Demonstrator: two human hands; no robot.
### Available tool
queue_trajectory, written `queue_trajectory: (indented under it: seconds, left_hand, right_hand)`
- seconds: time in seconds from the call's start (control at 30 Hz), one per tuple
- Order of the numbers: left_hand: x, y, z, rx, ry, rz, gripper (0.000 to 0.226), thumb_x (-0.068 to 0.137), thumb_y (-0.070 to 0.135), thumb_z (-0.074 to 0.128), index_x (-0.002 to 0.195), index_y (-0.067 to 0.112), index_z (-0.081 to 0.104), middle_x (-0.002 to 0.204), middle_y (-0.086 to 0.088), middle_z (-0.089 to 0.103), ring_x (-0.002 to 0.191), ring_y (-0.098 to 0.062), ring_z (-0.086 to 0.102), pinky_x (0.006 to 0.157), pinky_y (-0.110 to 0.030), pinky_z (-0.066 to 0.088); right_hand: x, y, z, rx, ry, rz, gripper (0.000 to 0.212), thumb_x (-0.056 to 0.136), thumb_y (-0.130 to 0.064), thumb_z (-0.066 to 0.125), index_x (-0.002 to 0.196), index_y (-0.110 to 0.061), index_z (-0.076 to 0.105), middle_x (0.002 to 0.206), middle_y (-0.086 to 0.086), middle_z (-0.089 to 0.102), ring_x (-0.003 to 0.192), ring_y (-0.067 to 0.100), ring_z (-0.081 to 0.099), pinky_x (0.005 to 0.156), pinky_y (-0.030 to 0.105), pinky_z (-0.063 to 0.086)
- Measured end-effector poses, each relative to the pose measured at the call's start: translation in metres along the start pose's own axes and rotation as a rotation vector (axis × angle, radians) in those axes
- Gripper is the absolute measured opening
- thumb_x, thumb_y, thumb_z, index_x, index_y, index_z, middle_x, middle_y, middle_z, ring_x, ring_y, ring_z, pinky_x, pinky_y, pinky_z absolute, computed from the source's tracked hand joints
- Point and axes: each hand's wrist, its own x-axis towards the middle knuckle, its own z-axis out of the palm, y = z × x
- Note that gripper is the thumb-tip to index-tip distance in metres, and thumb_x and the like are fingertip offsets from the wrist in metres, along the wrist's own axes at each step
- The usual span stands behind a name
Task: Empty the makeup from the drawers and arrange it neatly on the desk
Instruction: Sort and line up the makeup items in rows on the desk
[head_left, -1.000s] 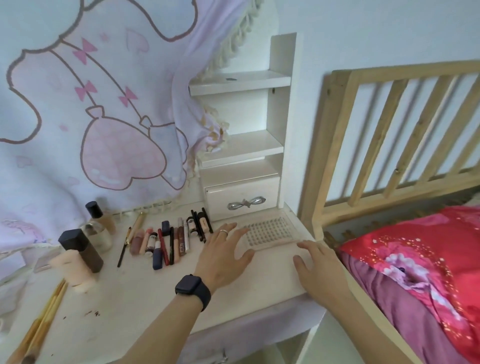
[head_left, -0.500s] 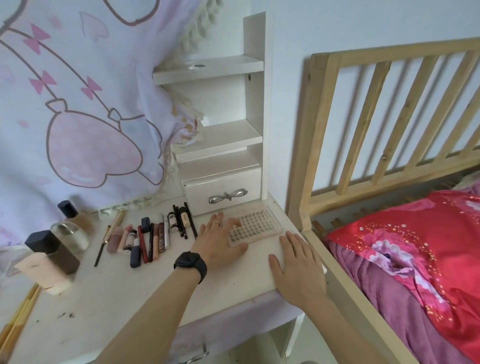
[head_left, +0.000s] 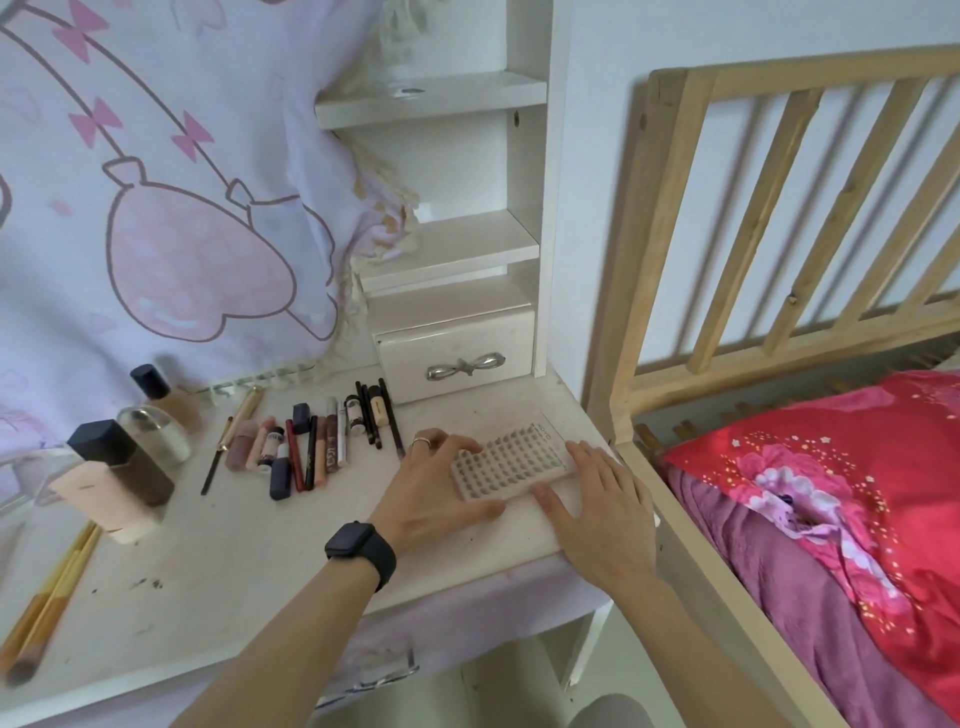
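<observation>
Two hands, both flat with the fingers extended, frame one rectangular lash tray (head_left: 511, 460) in front of the drawer (head_left: 457, 351), slightly to its right. The left hand (head_left: 431, 488) lies against the tray's left edge with its thumb along the near edge. The right hand (head_left: 602, 504) touches the right edge and near corner. Neither hand curls round the tray.

- Lash tray: pale pink, matte plastic, lying flat on the desk (head_left: 234, 561), its top a grid of small dark tufts in even rows.
- Drawer: glossy white, pushed in, with a silver bow-shaped handle (head_left: 466, 365).
- Desk: white, smooth, with dark smudges towards its near edge.
- Row of slim tubes and pencils (head_left: 311, 447): in front of the drawer and to its left, lying side by side. They are black, red, brown, pink and navy, some with clear barrels.
- Bottles, farther left of the drawer: a square frosted one with a faceted black cap (head_left: 111, 467), a domed clear glass one (head_left: 156, 431) and a tan one with a round black cap (head_left: 166, 395).
- Wooden-handled brushes (head_left: 47, 597): far left of the drawer, at the desk's near edge.
- Left wrist: black watch (head_left: 361, 551). One left finger wears a gold ring (head_left: 420, 442).
</observation>
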Motion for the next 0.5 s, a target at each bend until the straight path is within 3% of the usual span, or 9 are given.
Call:
queue_trajectory:
  seconds: [0.07, 0.17, 0.27, 0.4, 0.5]
  left_hand:
    - [-0.006, 0.0, 0.0, -0.014, 0.014, 0.009, 0.074, 0.069, 0.068, 0.072, 0.132, 0.04, 0.046, 0.132, 0.008, 0.031, 0.126, -0.014, 0.038, 0.107, -0.022, 0.032]
    - [-0.013, 0.002, -0.002, -0.073, 0.034, 0.007, 0.067, 0.071, 0.064, 0.074, 0.128, 0.04, 0.048, 0.131, 0.009, 0.031, 0.127, -0.013, 0.038, 0.106, -0.019, 0.031]
    - [-0.022, 0.01, -0.009, -0.25, 0.08, -0.016, 0.057, 0.069, 0.06, 0.076, 0.119, 0.043, 0.053, 0.13, 0.011, 0.038, 0.123, -0.009, 0.041, 0.096, -0.01, 0.033]
    - [-0.038, 0.024, -0.019, -0.565, 0.184, -0.052, 0.048, 0.065, 0.064, 0.07, 0.108, 0.044, 0.064, 0.119, 0.014, 0.059, 0.109, -0.004, 0.056, 0.092, -0.024, 0.047]
    - [-0.05, 0.03, -0.027, -0.713, 0.236, -0.084, 0.043, 0.065, 0.062, 0.069, 0.099, 0.035, 0.071, 0.11, 0.004, 0.069, 0.096, -0.005, 0.062, 0.08, -0.014, 0.047]
  right_hand:
    - [-0.001, -0.003, -0.004, 0.038, -0.017, -0.003, 0.074, 0.093, -0.077, 0.03, 0.154, -0.035, 0.031, 0.157, -0.019, 0.035, 0.149, 0.006, 0.02, 0.121, 0.032, 0.009]
    - [-0.002, -0.007, -0.013, 0.2, -0.022, 0.063, 0.065, 0.091, -0.069, 0.048, 0.147, -0.036, 0.043, 0.148, -0.02, 0.045, 0.143, 0.004, 0.028, 0.121, 0.033, 0.011]
    - [-0.001, -0.011, -0.025, 0.541, -0.043, 0.188, 0.051, 0.087, -0.058, 0.067, 0.132, -0.039, 0.058, 0.122, -0.03, 0.056, 0.126, 0.003, 0.046, 0.116, 0.039, 0.033]
    - [-0.009, -0.018, -0.036, 0.925, -0.028, 0.22, 0.038, 0.079, -0.053, 0.074, 0.111, -0.033, 0.069, 0.104, -0.012, 0.074, 0.103, 0.002, 0.068, 0.099, 0.032, 0.051]
    - [-0.016, -0.028, -0.038, 1.15, -0.177, 0.255, 0.044, 0.075, -0.052, 0.076, 0.111, -0.027, 0.07, 0.107, -0.005, 0.075, 0.109, 0.015, 0.07, 0.099, 0.035, 0.05]
